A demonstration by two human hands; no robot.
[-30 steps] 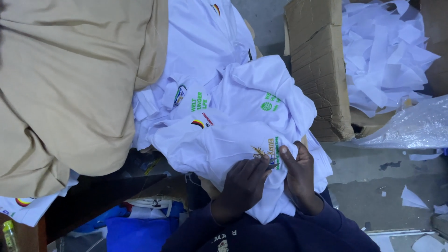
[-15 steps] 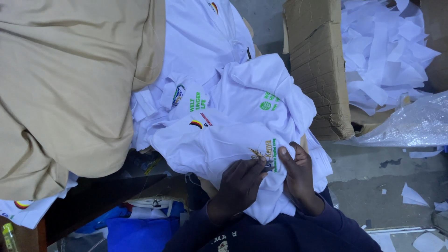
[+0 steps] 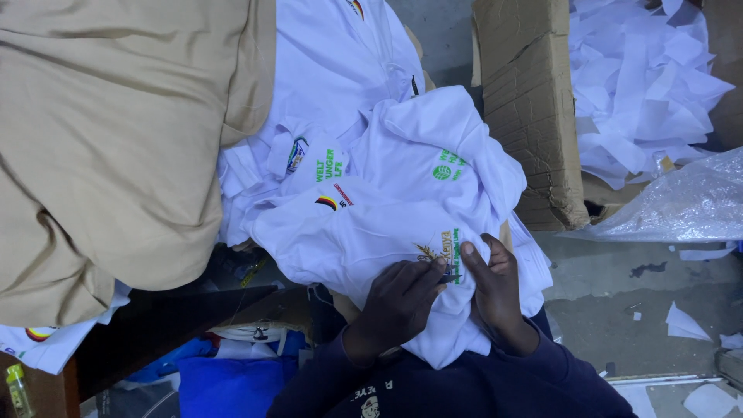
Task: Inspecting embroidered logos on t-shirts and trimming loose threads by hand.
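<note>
- A large tan cloth (image 3: 116,147) fills the left side, draped in folds over the heap.
- Below it, at the bottom left corner, stands a small yellow-green bottle (image 3: 17,389); blue fabric (image 3: 220,383) lies under the dark table edge.
- A pile of white shirts (image 3: 340,93) takes the middle, each with small printed marks: a round blue-green badge, green lettering, and a curved red-yellow-black stripe.
- The topmost white shirt (image 3: 371,232) lies across the person's lap, with a green and gold emblem (image 3: 443,251) near its lower right.
- The left hand (image 3: 398,302) pinches the cloth at the emblem; whether a small dark tool sits between its fingertips cannot be told.
- The right hand (image 3: 495,290) grips the shirt just beside the emblem, thumb pressing the fabric flat.
- Right of the shirts stands a brown cardboard box (image 3: 530,116), full of white paper scraps (image 3: 642,85).
- A clear plastic bag (image 3: 681,205) lies at the far right, above more scraps on the grey floor (image 3: 611,286).
</note>
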